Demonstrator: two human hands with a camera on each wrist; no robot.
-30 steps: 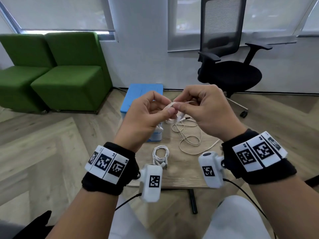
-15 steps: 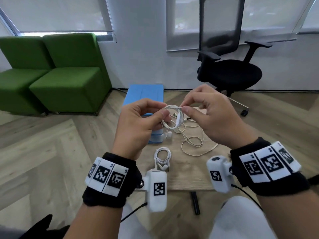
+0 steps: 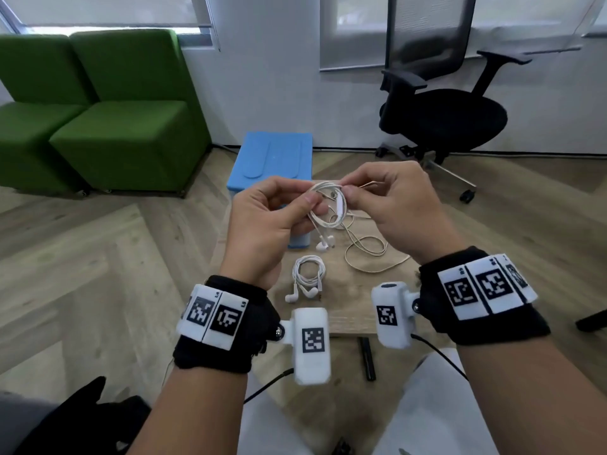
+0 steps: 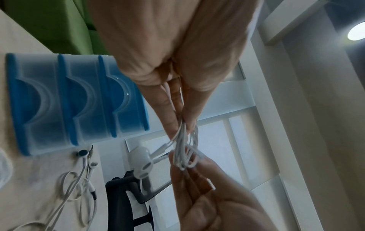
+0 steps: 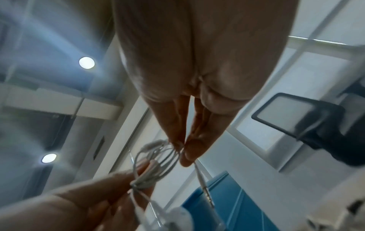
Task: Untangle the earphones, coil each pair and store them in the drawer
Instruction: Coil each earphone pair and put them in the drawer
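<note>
Head view: both hands are raised together above the wooden table (image 3: 348,320). The left hand (image 3: 266,231) pinches the left side of a coiled pair of white earphones (image 3: 328,205) between thumb and forefinger, and the right hand (image 3: 394,208) pinches the coil's right side the same way. The 2 earbuds (image 3: 325,243) hang from the coil just below the left thumb. Below the hands, nearer the person, a second coiled white pair (image 3: 307,277) lies flat on the table. Under the right hand a loose, uncoiled cream cable (image 3: 368,254) sprawls on the table. Beyond the left hand stands a blue drawer unit (image 3: 272,159) at the table's far edge.

Left wrist view: the left hand's (image 4: 173,65) fingertips (image 4: 189,123) clamp the bundled white loops (image 4: 184,150), with the right hand (image 4: 213,201) meeting them from the opposite side. The earbuds (image 4: 141,162) dangle beside the bundle. The drawer unit's (image 4: 65,96) 3 translucent fronts look closed. Loose cable (image 4: 75,187) lies on the table.

Right wrist view: the right hand's (image 5: 197,78) thumb and finger nip the coil (image 5: 156,162) at its edge; the left hand (image 5: 94,201) grips the gathered strands. The metal jack plug (image 5: 205,189) hangs free just past the right fingertips.
</note>
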